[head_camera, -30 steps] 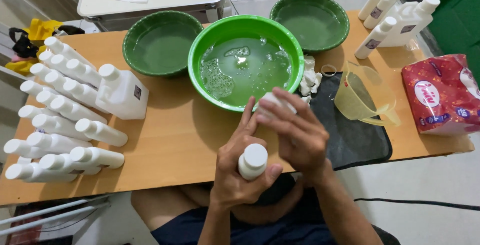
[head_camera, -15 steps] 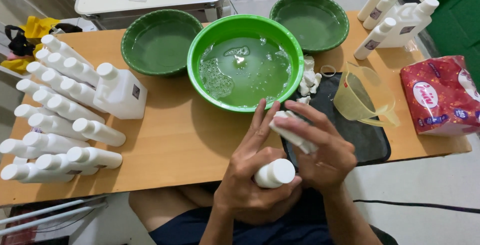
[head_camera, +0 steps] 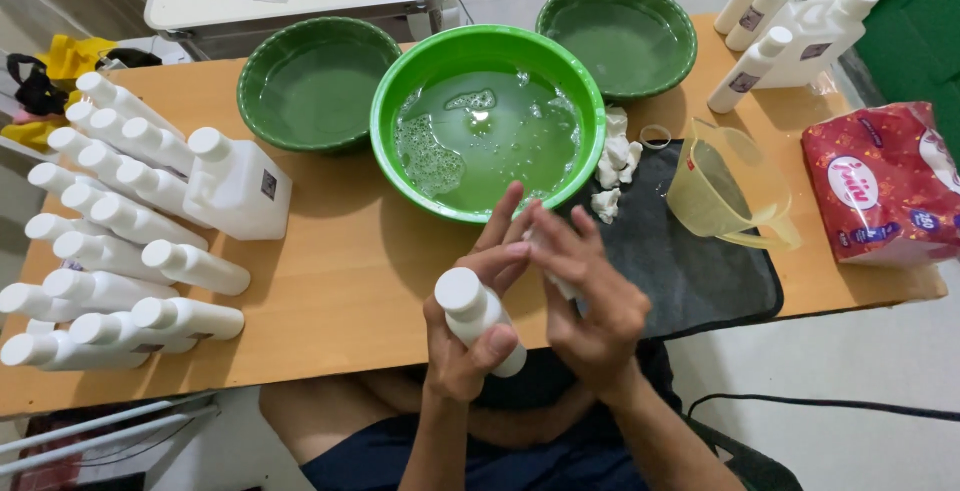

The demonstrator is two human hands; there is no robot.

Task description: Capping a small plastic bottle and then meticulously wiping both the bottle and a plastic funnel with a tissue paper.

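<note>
The long wooden table (head_camera: pixel 330 281) carries a bright green plastic basin (head_camera: pixel 487 121) full of soapy water. Just before it, over the near edge, the left hand (head_camera: pixel 470 336) grips a small white plastic bottle (head_camera: pixel 478 318), tilted. The right hand (head_camera: pixel 585 301), fingers spread, touches it from beside.

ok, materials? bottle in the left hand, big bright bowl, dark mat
Bottle: likely matte white plastic, opaque, moulded cap.
Bowl: glossy green plastic, thin rim with highlights.
Mat: seems dark grey cloth or foam; dull, no shine.
</note>
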